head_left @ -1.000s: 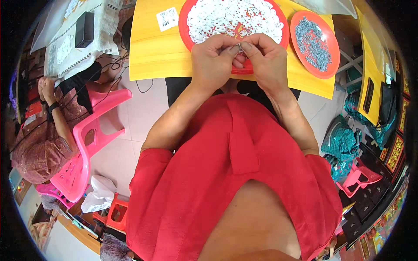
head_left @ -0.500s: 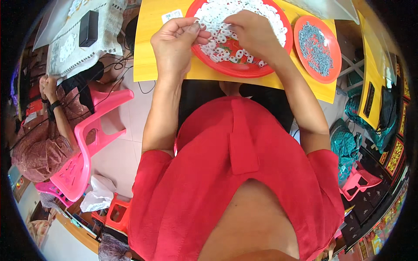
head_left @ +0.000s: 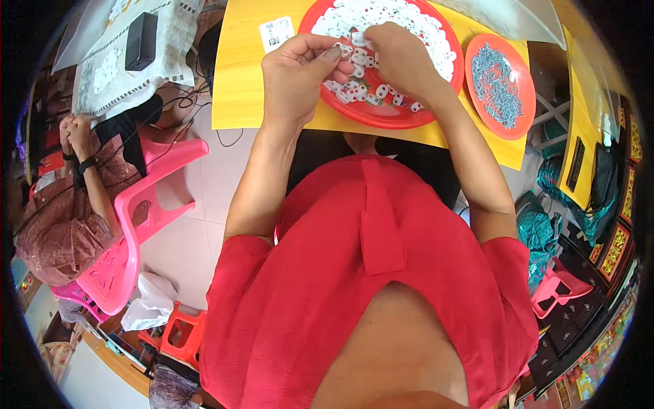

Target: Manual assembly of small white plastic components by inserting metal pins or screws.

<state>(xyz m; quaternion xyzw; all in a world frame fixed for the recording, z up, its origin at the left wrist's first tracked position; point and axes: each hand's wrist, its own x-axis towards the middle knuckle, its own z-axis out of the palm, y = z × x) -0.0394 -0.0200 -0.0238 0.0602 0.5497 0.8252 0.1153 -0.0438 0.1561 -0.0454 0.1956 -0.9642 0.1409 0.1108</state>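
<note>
A red round plate holds a heap of small white plastic pieces with holes in them. Over its left side my left hand is closed, thumb and forefinger pinching what looks like one such piece, mostly hidden by the fingertips. My right hand is over the middle of the plate, its fingers closed on a white plastic piece that sticks out toward the left hand. To the right stands a smaller red plate with many thin grey metal pins, like nails or screws.
Both plates rest on a yellow table, beside a white printed label. At the left, another person's clasped hands show near a pink chair and a cloth-covered table with a black box. Cables hang between the tables.
My left hand has shifted right, closer to my right hand. A white piece now shows at my right fingertips. The plates sit slightly further right and lower in the picture.
</note>
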